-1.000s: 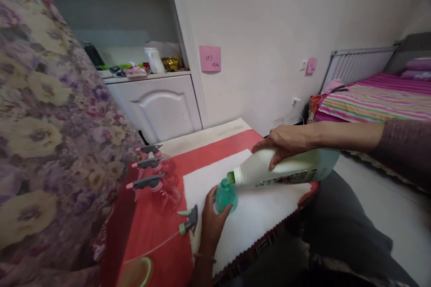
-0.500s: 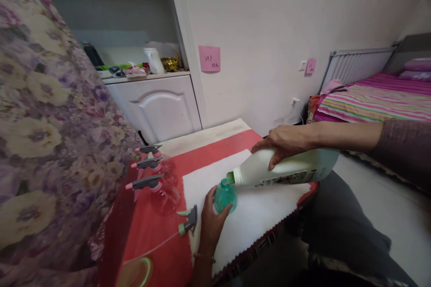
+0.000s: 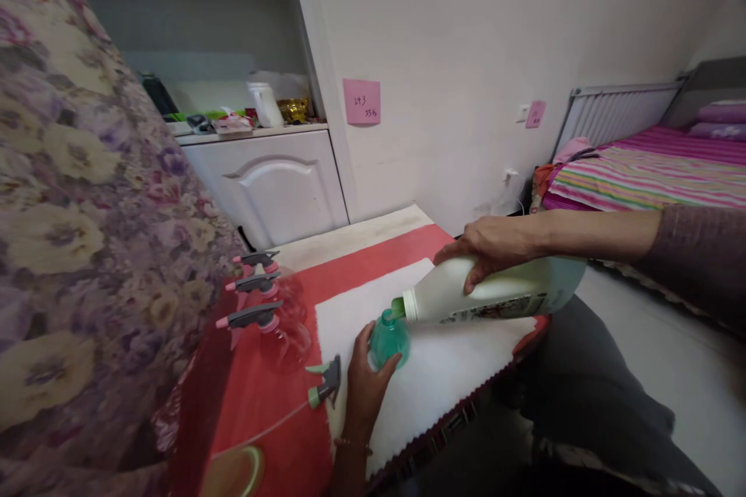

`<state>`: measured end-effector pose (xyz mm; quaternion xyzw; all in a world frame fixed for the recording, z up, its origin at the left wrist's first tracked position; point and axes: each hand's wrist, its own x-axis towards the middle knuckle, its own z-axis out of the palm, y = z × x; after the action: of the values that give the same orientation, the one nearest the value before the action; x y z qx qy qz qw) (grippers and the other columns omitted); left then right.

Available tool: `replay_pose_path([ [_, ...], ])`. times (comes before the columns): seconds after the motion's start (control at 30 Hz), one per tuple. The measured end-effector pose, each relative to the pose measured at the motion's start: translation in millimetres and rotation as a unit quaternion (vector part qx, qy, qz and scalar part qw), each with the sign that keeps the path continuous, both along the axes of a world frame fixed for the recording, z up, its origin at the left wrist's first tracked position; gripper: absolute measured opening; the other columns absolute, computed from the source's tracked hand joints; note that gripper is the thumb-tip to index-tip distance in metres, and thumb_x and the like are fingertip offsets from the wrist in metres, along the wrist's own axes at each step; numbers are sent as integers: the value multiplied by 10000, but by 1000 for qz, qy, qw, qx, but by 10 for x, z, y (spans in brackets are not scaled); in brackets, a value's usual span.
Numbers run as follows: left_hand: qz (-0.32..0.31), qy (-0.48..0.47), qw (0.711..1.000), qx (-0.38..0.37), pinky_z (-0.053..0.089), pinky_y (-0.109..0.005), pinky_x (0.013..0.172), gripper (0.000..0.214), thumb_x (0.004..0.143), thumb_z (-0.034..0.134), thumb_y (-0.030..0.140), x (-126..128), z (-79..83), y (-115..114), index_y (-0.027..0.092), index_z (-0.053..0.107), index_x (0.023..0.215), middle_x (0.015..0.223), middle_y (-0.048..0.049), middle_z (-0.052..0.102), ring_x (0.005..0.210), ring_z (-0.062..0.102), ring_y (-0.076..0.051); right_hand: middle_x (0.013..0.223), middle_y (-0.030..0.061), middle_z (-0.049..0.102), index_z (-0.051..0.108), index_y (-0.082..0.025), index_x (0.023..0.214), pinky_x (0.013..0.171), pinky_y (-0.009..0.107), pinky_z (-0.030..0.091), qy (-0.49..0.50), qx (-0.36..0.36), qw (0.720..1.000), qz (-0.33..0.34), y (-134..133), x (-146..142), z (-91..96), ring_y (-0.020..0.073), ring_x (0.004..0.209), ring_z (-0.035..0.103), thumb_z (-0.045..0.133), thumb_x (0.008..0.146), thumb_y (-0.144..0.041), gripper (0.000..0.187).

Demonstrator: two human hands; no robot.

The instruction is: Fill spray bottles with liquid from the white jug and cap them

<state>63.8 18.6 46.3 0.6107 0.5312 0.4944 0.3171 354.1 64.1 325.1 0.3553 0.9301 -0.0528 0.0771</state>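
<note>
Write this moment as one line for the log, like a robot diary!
left hand: grips green bottle upright on white cloth | right hand: tips white jug, spout at the bottle's mouth | green sprayer head: lies beside the left hand

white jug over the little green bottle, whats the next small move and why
Probably just hold the tilt steady. The right hand grips the white jug nearly on its side, its green spout right at the mouth of the small green bottle, which the left hand steadies on the white cloth. How full the bottle is cannot be told, so any change should be slight.
</note>
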Motion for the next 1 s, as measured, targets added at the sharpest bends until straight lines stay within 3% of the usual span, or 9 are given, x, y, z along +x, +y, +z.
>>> replay_pose_path([
  [1.0, 2, -18, 1000, -13, 392, -484, 1070, 650, 725, 734, 292, 14, 37, -14, 269, 480, 1322, 1375, -85, 532, 1265, 511, -299, 962, 119, 739, 547, -209, 1337, 607, 279, 350, 5, -14, 1000, 6, -46, -40, 57, 229, 762, 655, 640, 810, -595, 660],
])
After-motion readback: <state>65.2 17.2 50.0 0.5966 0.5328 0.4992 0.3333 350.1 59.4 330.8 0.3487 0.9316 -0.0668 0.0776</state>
